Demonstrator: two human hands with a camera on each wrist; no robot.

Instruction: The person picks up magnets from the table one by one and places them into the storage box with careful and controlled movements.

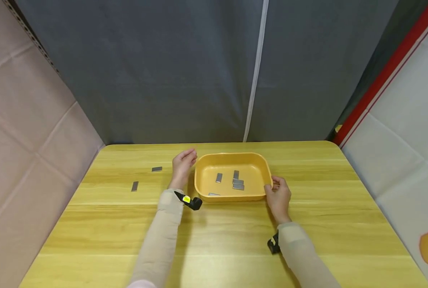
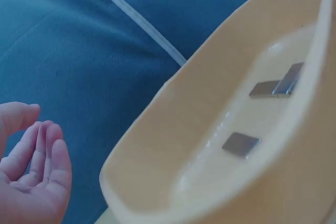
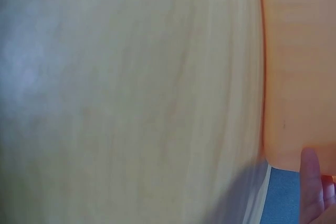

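Note:
A yellow tray (image 1: 231, 198) (image 2: 173, 135) (image 3: 302, 66) stands near the table's far edge, with several flat grey metal pieces (image 1: 238, 187) (image 2: 241, 144) inside, some touching or overlapping. My right hand (image 1: 279, 202) (image 3: 316, 195) grips its right end near the front corner, thumb against the outer wall. Just off the tray's left end, my left hand (image 1: 181, 168) (image 2: 37, 169) is raised with loosely bent fingers and holds nothing; a small gap separates it from the rim.
Two more grey pieces lie on the wooden table left of my left hand, one farther back (image 1: 157, 169) and one nearer (image 1: 134, 186). A dark grey curtain (image 1: 163, 80) hangs behind the table, with pale panels (image 1: 401, 160) at both sides.

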